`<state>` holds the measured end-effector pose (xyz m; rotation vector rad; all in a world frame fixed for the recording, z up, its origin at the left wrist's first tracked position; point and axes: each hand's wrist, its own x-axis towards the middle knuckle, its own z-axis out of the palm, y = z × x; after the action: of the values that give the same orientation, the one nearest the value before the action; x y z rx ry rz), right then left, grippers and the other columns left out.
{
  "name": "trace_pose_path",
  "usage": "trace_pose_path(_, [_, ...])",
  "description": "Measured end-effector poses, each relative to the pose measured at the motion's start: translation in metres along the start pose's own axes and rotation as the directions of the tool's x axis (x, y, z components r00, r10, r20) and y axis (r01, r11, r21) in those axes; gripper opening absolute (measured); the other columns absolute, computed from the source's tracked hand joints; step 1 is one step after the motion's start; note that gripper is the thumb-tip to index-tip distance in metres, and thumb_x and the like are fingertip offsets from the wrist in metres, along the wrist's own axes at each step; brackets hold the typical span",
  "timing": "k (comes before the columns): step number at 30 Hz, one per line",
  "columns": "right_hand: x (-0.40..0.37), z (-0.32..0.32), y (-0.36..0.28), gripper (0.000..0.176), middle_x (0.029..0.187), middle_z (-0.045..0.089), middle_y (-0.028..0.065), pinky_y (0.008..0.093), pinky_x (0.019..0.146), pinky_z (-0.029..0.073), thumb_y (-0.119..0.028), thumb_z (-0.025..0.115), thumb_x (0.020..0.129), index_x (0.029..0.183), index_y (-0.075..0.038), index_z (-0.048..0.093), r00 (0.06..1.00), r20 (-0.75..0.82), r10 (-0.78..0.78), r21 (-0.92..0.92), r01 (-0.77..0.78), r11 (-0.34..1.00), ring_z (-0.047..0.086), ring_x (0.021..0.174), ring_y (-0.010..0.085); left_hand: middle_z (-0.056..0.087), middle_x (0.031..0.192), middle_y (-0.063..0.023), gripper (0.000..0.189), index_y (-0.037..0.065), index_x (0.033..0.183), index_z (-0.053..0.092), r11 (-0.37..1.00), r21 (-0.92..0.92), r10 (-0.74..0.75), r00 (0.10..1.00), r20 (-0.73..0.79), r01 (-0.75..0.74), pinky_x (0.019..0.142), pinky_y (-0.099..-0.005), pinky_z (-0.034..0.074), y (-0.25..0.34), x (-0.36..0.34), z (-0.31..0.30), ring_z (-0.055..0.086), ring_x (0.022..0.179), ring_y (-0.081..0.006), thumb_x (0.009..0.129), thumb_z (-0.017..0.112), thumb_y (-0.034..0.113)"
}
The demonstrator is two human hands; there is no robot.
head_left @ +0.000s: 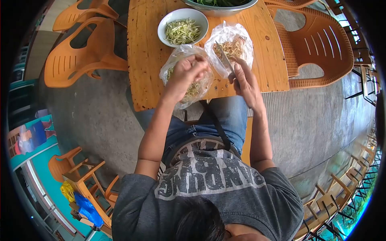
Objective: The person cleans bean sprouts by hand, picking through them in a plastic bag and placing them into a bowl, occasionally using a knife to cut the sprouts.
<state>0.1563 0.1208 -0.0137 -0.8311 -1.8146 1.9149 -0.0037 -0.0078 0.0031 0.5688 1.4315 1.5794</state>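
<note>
My right hand point(245, 82) is wrapped round the handle of a knife point(225, 58), its blade pointing up and left over a plastic bag point(248, 50) of brownish sprout scraps. My left hand point(189, 72) is closed, fingers curled in above a second clear plastic bag point(194, 100) with bean sprouts inside. Whatever those fingers pinch, if anything, is too small to make out. Behind the left hand stands a white bowl point(161, 33) holding a heap of pale bean sprouts point(183, 31). The knife blade and my left hand are apart.
A metal basin point(225, 11) of green leaves stands at the wooden table's point(141, 60) far end. Orange chairs point(84, 56) flank the table on the left, and a brown chair point(317, 48) on the right. My legs point(227, 116) reach under the near edge.
</note>
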Motion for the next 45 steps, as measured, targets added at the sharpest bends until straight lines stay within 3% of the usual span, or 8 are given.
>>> trace_pose_path(3, [0.01, -0.012, -0.015, 0.033, 0.057, 0.056, 0.0141, 0.0357, 0.051, 0.044, -0.033, 0.063, 0.088, 0.095, -0.001, 0.065, 0.984, -0.093, -0.15, -0.613, 0.062, 0.788, 0.058, 0.053, 0.0205, 0.054, 0.082, -0.0038, 0.011, 0.006, 0.091, 0.051, 0.933, -0.358, -0.048, 0.998, -0.044, 0.029, 0.054, -0.0208, 0.038, 0.013, -0.005, -0.017, 0.046, 0.064, -0.008, 0.087, 0.054, 0.017])
trace_pose_path(7, [0.034, -0.024, 0.001, 0.02, 0.068, 0.061, 0.0188, 0.0401, 0.055, 0.046, -0.021, 0.066, 0.081, 0.086, -0.002, 0.065, 0.967, -0.102, -0.235, -0.808, 0.057, 0.587, 0.06, 0.062, 0.0374, 0.045, 0.082, -0.0071, 0.015, 0.007, 0.084, 0.042, 0.757, -0.651, -0.019, 0.999, 0.05, 0.047, 0.062, -0.025, 0.038, 0.021, -0.022, -0.045, 0.042, 0.068, -0.0124, 0.09, 0.045, 0.021])
trace_pose_path(14, [0.04, -0.017, 0.017, 0.016, 0.07, 0.064, 0.0165, 0.0355, 0.054, 0.047, -0.012, 0.065, 0.078, 0.091, -0.002, 0.067, 0.872, -0.157, -0.463, -0.672, 0.249, 0.697, 0.062, 0.058, 0.0298, 0.05, 0.083, -0.0083, 0.017, 0.006, 0.085, 0.045, 0.643, -0.763, 0.005, 0.996, 0.087, 0.063, 0.06, -0.024, 0.037, 0.007, -0.051, -0.067, 0.044, 0.067, -0.0119, 0.094, 0.042, 0.021])
trace_pose_path(17, [0.025, 0.002, -0.005, 0.016, 0.067, 0.062, 0.0162, 0.0333, 0.052, 0.046, -0.012, 0.067, 0.079, 0.091, -0.002, 0.067, 0.893, -0.254, -0.372, -0.619, 0.145, 0.772, 0.06, 0.054, 0.0262, 0.05, 0.081, -0.0061, 0.018, 0.007, 0.085, 0.045, 0.808, -0.589, -0.01, 1.0, -0.007, 0.004, 0.059, -0.0231, 0.036, 0.008, -0.063, -0.066, 0.044, 0.065, -0.0101, 0.095, 0.04, 0.021])
trace_pose_path(24, [0.003, 0.072, 0.006, 0.022, 0.066, 0.063, 0.017, 0.0384, 0.055, 0.048, -0.023, 0.071, 0.078, 0.083, -0.002, 0.067, 0.951, 0.136, -0.277, -0.617, 0.3, 0.727, 0.062, 0.059, 0.0327, 0.052, 0.08, -0.0039, 0.018, 0.005, 0.094, 0.051, 0.884, -0.467, -0.061, 0.993, -0.099, 0.008, 0.058, -0.0221, 0.037, -0.004, -0.073, -0.062, 0.045, 0.065, -0.0082, 0.096, 0.042, 0.021])
trace_pose_path(34, [0.006, 0.087, 0.022, 0.022, 0.066, 0.063, 0.0162, 0.04, 0.057, 0.049, -0.025, 0.068, 0.078, 0.079, -0.003, 0.065, 0.968, 0.117, -0.223, -0.712, 0.239, 0.66, 0.063, 0.061, 0.0339, 0.053, 0.08, -0.0011, 0.019, 0.006, 0.093, 0.055, 0.955, -0.295, -0.04, 0.989, -0.141, -0.003, 0.058, -0.0209, 0.038, -0.012, -0.082, -0.062, 0.046, 0.067, -0.0063, 0.095, 0.047, 0.023])
trace_pose_path(40, [0.006, 0.079, -0.002, 0.017, 0.052, 0.05, 0.0017, 0.0259, 0.044, 0.034, -0.016, 0.073, 0.076, 0.085, -0.002, 0.068, 0.985, 0.145, -0.089, -0.422, 0.143, 0.895, 0.042, 0.045, 0.0069, 0.057, 0.076, 0.0026, 0.015, 0.006, 0.092, 0.06, 0.99, -0.133, -0.071, 0.976, -0.206, 0.043, 0.056, -0.0169, 0.038, -0.015, -0.077, -0.054, 0.048, 0.063, -0.002, 0.092, 0.058, 0.021])
trace_pose_path(45, [0.002, 0.08, -0.01, 0.015, 0.053, 0.047, -0.0031, 0.023, 0.045, 0.03, -0.013, 0.073, 0.077, 0.086, -0.002, 0.068, 0.977, 0.187, -0.1, -0.281, 0.151, 0.948, 0.037, 0.051, 0.0027, 0.061, 0.076, 0.0019, 0.012, 0.003, 0.093, 0.065, 0.999, -0.024, 0.035, 0.978, -0.208, -0.04, 0.052, -0.0158, 0.037, -0.012, -0.068, -0.041, 0.05, 0.061, -0.0005, 0.086, 0.068, 0.012])
